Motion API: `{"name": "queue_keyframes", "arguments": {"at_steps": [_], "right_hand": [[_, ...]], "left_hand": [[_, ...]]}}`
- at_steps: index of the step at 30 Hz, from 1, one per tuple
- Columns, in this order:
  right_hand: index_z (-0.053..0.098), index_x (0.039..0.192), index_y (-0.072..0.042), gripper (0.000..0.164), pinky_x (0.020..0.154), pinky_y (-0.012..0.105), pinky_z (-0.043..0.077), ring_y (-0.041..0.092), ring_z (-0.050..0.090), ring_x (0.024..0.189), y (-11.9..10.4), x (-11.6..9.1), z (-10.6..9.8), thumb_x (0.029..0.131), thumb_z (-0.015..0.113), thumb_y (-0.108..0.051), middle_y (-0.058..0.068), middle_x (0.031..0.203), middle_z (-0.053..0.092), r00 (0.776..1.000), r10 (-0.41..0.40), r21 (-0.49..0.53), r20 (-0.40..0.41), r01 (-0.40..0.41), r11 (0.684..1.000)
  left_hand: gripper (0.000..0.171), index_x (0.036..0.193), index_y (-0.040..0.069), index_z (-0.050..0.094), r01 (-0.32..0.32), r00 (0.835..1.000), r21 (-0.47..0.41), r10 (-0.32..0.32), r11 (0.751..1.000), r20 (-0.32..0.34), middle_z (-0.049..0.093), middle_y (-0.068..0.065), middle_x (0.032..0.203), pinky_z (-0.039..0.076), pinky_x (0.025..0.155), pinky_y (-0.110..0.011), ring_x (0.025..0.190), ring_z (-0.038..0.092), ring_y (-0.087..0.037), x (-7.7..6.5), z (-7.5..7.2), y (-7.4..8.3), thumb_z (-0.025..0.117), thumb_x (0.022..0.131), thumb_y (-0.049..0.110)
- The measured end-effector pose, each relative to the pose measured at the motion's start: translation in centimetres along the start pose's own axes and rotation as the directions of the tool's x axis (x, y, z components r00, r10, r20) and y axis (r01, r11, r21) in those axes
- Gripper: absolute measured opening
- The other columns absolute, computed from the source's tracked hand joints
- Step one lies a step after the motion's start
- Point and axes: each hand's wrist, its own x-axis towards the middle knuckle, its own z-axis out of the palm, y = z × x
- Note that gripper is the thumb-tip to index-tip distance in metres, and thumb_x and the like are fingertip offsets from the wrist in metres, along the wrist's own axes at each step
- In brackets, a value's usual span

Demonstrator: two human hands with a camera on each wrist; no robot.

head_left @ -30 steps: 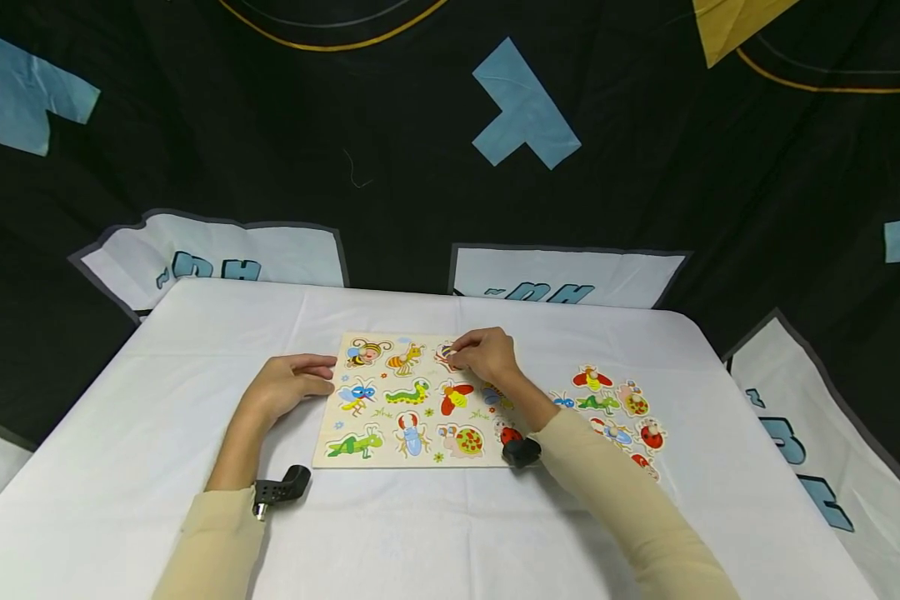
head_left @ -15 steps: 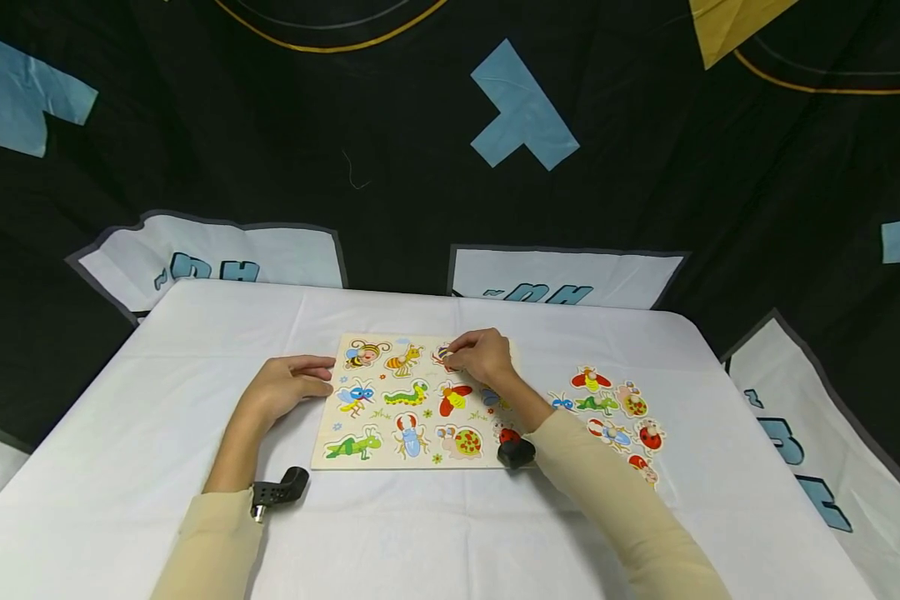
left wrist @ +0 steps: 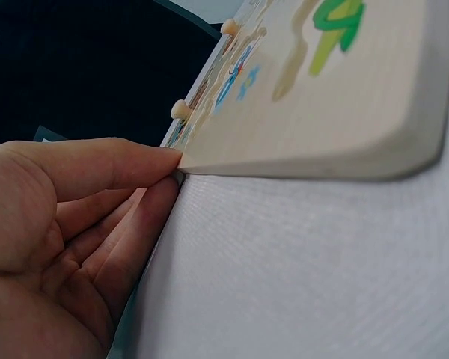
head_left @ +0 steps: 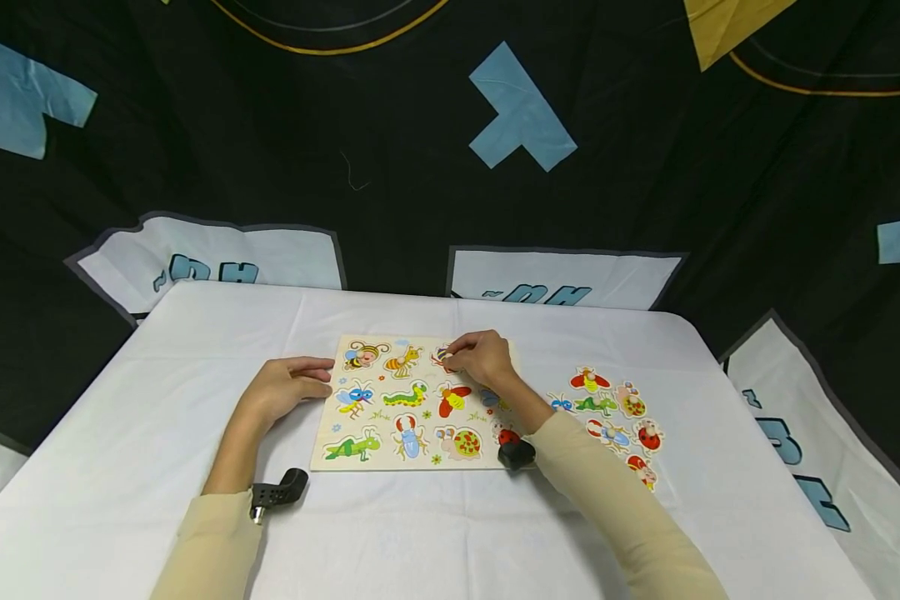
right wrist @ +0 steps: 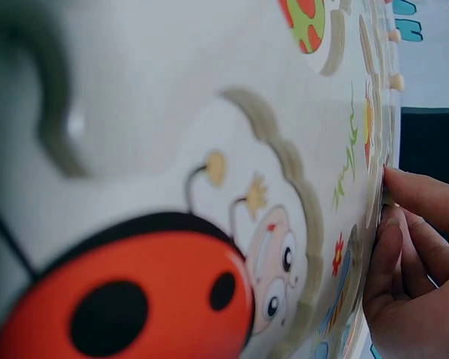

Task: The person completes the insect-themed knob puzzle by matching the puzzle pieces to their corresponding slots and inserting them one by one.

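A wooden peg puzzle board point(head_left: 435, 425) with printed insects lies on the white table. My left hand point(head_left: 273, 387) rests at its left edge; in the left wrist view the thumb tip touches the edge, the other fingers point(left wrist: 146, 224) just below it. My right hand point(head_left: 483, 358) reaches over the board and pinches a striped bug puzzle piece point(head_left: 440, 356) at the third spot of the back row. The fingertips cover part of that piece. Two pegged pieces, a bee point(head_left: 365, 355) and an orange striped insect point(head_left: 402, 362), sit in the back row to its left.
Several loose insect pieces lie right of the board, among them a ladybug point(head_left: 649, 435), a green grasshopper point(head_left: 596, 404) and a blue beetle point(head_left: 609, 432). The right forearm passes over the board's right side. A black curtain point(head_left: 390, 183) hangs behind the table point(head_left: 382, 533).
Both hands keep nearly the same place. The right fingers shift very slightly at the striped bug piece, and the whole head view drifts a little.
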Motion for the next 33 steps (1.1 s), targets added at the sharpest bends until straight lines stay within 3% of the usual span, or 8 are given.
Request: {"name": "queue_keyframes", "arguments": {"at_steps": [13, 20, 26, 33], "right_hand": [[0.081, 0.091, -0.013, 0.017, 0.068, 0.025, 0.044, 0.017, 0.062, 0.084, 0.6, -0.1, -0.7, 0.079, 0.086, -0.024, 0.001, 0.086, 0.076, 0.999, 0.05, 0.075, 0.021, -0.051, 0.996], [0.081, 0.094, -0.011, 0.018, 0.063, 0.025, 0.046, 0.017, 0.062, 0.075, 1.1, -0.3, -2.3, 0.08, 0.084, -0.021, 0.006, 0.088, 0.077, 0.998, 0.056, 0.108, -0.011, -0.054, 0.993], [0.08, 0.1, -0.012, 0.02, 0.077, 0.029, 0.047, 0.02, 0.062, 0.093, 1.3, -0.4, -3.9, 0.083, 0.082, -0.023, 0.007, 0.107, 0.075, 0.996, 0.086, 0.072, -0.03, -0.084, 0.994], [0.078, 0.106, -0.011, 0.023, 0.071, 0.029, 0.047, 0.027, 0.063, 0.089, 2.1, -0.6, -6.0, 0.086, 0.08, -0.024, 0.008, 0.095, 0.073, 0.995, 0.099, 0.079, -0.022, -0.097, 0.992]], "left_hand": [[0.054, 0.139, 0.011, 0.063, -0.002, 1.0, -0.001, 0.002, 1.0, 0.007, 0.072, -0.01, 0.12, 0.041, 0.103, -0.044, 0.113, 0.061, -0.023, -0.1, 0.2, 0.0, 0.077, 0.087, 0.017], [0.053, 0.138, 0.012, 0.063, 0.004, 1.0, 0.003, -0.004, 1.0, 0.007, 0.072, -0.01, 0.118, 0.041, 0.102, -0.042, 0.113, 0.059, -0.024, 0.0, 0.3, 0.2, 0.076, 0.087, 0.017], [0.054, 0.139, 0.011, 0.063, -0.011, 1.0, 0.008, 0.011, 1.0, 0.003, 0.072, -0.011, 0.12, 0.041, 0.103, -0.044, 0.115, 0.061, -0.024, 0.0, 0.1, 0.0, 0.077, 0.087, 0.017], [0.054, 0.139, 0.011, 0.063, -0.003, 1.0, -0.003, 0.003, 1.0, -0.001, 0.072, -0.011, 0.119, 0.042, 0.102, -0.042, 0.111, 0.062, -0.022, 0.0, -0.1, -0.1, 0.077, 0.087, 0.016]]}}
